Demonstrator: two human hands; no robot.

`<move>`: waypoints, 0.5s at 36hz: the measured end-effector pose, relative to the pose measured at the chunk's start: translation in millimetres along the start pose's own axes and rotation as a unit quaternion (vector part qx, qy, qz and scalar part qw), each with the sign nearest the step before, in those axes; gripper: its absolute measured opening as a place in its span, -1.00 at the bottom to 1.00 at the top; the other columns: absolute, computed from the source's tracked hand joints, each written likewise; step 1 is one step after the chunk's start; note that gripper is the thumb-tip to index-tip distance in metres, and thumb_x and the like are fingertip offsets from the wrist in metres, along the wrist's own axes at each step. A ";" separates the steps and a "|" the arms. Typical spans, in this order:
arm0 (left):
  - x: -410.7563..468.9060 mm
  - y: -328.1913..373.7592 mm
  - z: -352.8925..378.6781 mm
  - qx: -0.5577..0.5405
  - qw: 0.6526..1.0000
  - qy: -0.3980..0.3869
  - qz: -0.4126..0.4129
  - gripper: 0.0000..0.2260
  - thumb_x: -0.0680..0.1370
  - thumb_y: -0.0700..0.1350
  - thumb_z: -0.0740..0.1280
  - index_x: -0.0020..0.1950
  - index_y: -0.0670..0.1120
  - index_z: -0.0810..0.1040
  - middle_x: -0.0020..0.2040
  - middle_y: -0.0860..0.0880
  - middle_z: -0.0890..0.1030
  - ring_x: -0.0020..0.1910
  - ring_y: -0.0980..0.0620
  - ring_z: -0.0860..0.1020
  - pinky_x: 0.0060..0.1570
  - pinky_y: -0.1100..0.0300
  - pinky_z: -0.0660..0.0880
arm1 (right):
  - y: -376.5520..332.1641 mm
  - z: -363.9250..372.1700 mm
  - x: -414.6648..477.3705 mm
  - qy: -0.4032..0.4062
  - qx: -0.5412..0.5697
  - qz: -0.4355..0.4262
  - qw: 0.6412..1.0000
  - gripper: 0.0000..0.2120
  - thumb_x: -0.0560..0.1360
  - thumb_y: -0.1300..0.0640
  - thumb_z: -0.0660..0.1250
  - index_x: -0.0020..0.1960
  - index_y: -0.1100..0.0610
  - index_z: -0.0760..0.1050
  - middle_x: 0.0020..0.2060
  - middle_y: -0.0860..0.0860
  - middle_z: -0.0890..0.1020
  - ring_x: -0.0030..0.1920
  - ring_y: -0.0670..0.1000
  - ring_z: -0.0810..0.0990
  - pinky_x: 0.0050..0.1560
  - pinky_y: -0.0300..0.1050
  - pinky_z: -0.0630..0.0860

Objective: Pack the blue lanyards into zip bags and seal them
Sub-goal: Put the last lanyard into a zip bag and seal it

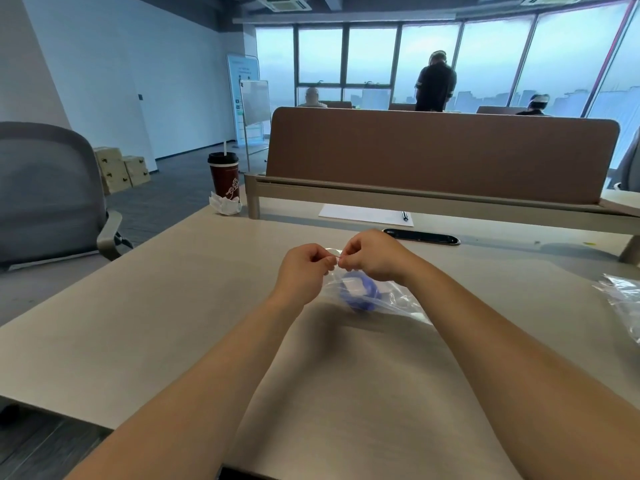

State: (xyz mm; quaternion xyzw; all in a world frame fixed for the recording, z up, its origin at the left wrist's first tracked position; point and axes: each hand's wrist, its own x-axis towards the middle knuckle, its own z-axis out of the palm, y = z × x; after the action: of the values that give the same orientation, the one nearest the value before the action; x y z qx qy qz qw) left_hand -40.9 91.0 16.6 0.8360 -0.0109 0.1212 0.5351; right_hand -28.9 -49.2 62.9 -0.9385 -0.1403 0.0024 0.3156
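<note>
A clear zip bag [391, 299] hangs just above the beige desk [173, 306] in the middle of the head view. A coiled blue lanyard [363, 295] shows through its plastic. My left hand [304, 270] and my right hand [374, 254] pinch the bag's top edge side by side, fingertips nearly touching. The bag's lower part trails to the right and towards me, down to the desk. Whether the zip strip is closed is hidden by my fingers.
More clear plastic bags [623, 299] lie at the desk's right edge. A dark red cup [224, 174] with a straw stands far left, a paper sheet [363, 214] with a pen and a black cable slot [420, 236] lie before the brown divider [440, 154]. A grey chair [48, 192] is left.
</note>
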 end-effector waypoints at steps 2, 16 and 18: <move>-0.4 0.0 2.6 -0.003 1.000 0.014 -0.003 -0.87 0.62 -0.19 0.30 -0.02 -0.14 0.64 -0.14 -0.07 0.63 -0.15 0.00 0.56 -0.12 0.23 0.49 | 1.4 -0.4 -0.4 0.001 -0.002 0.002 1.000 -0.84 0.56 0.15 0.39 0.06 0.19 0.67 -0.12 0.06 0.67 -0.13 0.01 0.61 -0.22 -0.25 0.48; 1.8 5.6 4.5 -0.050 0.997 -0.035 -0.055 -0.87 0.59 -0.12 0.35 -0.04 -0.16 0.63 -0.18 -0.12 0.62 -0.21 -0.03 0.54 -0.14 0.12 0.54 | 18.3 -15.8 -12.4 -0.004 -0.080 0.005 0.997 -0.88 0.58 0.20 0.35 0.03 0.18 0.65 -0.15 -0.01 0.61 -0.16 -0.02 0.55 -0.19 -0.21 0.42; 1.1 5.9 2.6 -0.044 0.996 -0.047 -0.059 -0.88 0.57 -0.10 0.38 0.00 -0.14 0.65 -0.15 -0.10 0.64 -0.20 -0.02 0.55 -0.16 0.15 0.55 | 18.7 -15.3 -13.5 -0.007 -0.083 0.000 0.997 -0.89 0.58 0.20 0.34 0.03 0.18 0.64 -0.14 -0.01 0.61 -0.18 -0.04 0.53 -0.25 -0.26 0.39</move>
State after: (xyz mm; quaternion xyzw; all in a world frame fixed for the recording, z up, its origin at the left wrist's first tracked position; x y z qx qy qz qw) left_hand -40.2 86.3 21.1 0.8157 0.0080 0.0500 0.5763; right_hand -35.6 -76.0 62.9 -0.9613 -0.1425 -0.0023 0.2359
